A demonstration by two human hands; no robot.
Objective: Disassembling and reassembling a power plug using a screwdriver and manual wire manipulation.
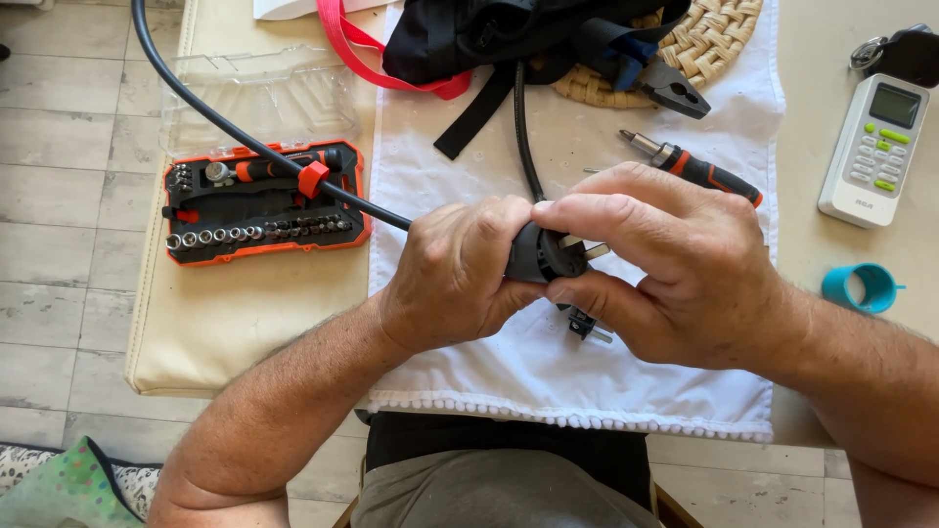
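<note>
Black electrical plug (544,254) with metal prongs sits between both hands above the white cloth (548,362) that covers the middle of the table (245,323). The left hand (452,276) is closed around the plug's body and the end of its thick black cable (254,145), which runs up and away across the table's left part and off past the far edge. The right hand (675,264) curls over the prong end, its forefinger lying along the top and its thumb pressed underneath, so the plug is pinched firmly from that side too. Just below the plug, a small dark part with metal prongs (585,325) rests on the cloth, partly hidden by the right hand. Behind the right hand a screwdriver with a black and orange handle (691,166) lies on the cloth. Near the left edge of the table stands an open orange and black bit and socket set (262,203), its clear lid (259,98) folded back toward the far edge; the cable crosses over it. At the far edge lie a black bag (489,34) with a red strap (352,44), a woven mat (709,39) and black pliers (675,90). Toward the right edge lie a white remote control (873,149) and a teal ring-shaped object (861,287).
</note>
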